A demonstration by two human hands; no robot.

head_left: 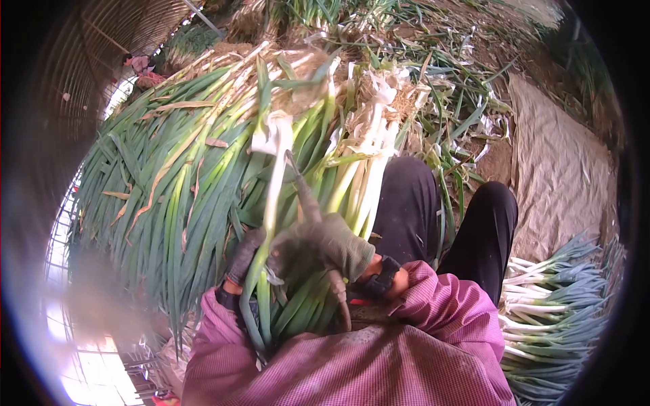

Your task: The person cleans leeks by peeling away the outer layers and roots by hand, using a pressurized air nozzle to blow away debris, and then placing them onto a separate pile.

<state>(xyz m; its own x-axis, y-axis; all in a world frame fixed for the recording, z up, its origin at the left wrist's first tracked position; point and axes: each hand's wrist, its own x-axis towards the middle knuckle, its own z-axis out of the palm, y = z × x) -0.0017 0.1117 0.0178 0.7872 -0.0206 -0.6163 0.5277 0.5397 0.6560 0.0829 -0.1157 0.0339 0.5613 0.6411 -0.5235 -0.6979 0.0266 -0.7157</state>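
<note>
My left hand (245,257), in a dark glove, is closed round a large green onion (273,189). The onion stands upright, its white root end up, with pale loose skin (265,142) peeling from the top. My right hand (338,245), in a grey-green glove, is closed on a long tapered tool (308,196). The tool's thin tip lies close beside the onion's white shaft; its lower end shows below my hand. What kind of tool it is I cannot make out. The fingers of my right hand are partly blurred.
A big heap of unpeeled green onions (169,169) lies to the left and ahead. Several pale stalks (365,176) lean by my knee. Leaf scraps (467,88) cover the ground ahead. On the right are a beige cloth (558,162) and a pile of clean onions (542,318).
</note>
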